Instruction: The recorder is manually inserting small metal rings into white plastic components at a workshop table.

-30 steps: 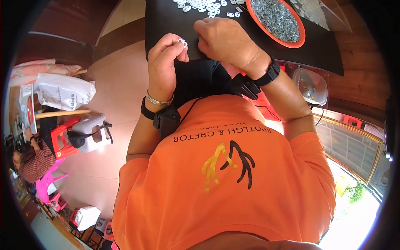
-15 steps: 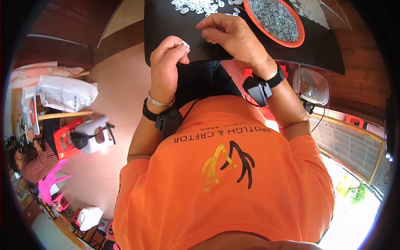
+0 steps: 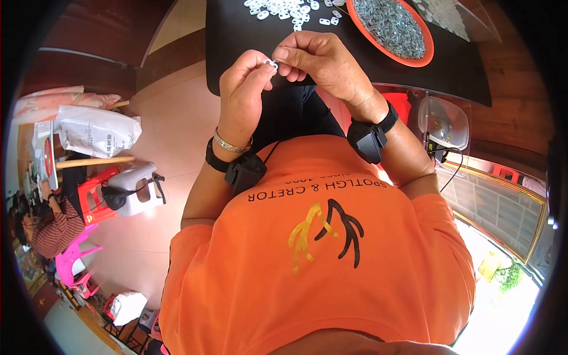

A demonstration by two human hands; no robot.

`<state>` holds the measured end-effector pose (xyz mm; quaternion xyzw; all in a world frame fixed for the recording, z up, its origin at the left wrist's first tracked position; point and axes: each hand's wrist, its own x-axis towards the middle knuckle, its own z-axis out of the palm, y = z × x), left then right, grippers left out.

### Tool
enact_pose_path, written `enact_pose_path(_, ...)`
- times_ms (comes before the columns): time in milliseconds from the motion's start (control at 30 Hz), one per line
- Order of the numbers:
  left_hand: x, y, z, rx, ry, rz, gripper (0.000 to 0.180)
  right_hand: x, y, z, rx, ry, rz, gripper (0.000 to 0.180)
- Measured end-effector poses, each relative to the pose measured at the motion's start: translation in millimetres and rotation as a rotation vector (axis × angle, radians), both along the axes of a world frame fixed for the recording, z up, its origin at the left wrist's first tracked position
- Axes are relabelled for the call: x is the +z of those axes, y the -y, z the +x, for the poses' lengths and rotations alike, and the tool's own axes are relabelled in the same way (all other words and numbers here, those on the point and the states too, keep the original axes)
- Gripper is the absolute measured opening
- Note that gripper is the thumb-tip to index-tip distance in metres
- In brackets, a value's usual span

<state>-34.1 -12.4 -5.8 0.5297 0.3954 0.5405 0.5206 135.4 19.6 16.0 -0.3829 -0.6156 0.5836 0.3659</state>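
Between thumb and forefinger, my left hand (image 3: 244, 86) pinches a small white plastic piece (image 3: 271, 64) with rounded holes. My right hand (image 3: 331, 62) meets it from the right, thumb and forefinger pressed together at the piece's edge. Whatever those right fingertips hold, if anything, is too small to make out. Both hands are above the near edge of a black table (image 3: 236, 35). Beyond them lies a loose pile of similar white plastic pieces (image 3: 278, 8). An orange-red bowl (image 3: 423, 60) full of small silvery metal parts stands to the right of my right hand.
More white pieces lie in a clear bag (image 3: 444, 16) at the far right. Beside the table's right side is a transparent plastic container (image 3: 444, 121). On the left are a grey stool (image 3: 137, 186), a white sack (image 3: 97, 131) and a seated person in a striped top (image 3: 58, 234).
My right hand has come left and down, so its fingertips now meet the white piece. My left hand has shifted slightly right, still pinching it. Loose pieces behind my right hand now show.
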Motion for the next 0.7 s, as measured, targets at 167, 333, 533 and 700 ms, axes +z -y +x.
enact_pose_path(167,-0.7,-0.7,-1.6,-0.002,-0.017,0.006,0.018,-0.3,0.4,-0.8,0.022,-0.015,-0.023,0.021)
enact_pose_path(333,-1.0,-0.8,-1.7,0.012,-0.032,0.012,0.018,0.3,0.0,-1.1,0.011,0.01,-0.001,0.02)
enact_pose_path(533,-1.6,-0.5,-2.7,-0.001,-0.071,0.021,0.018,1.1,0.8,-3.1,0.024,0.045,0.02,0.02)
enact_pose_path(700,-3.8,-1.3,-3.0,-0.009,-0.13,0.059,0.018,1.0,1.7,-5.0,-0.005,0.145,0.092,0.019)
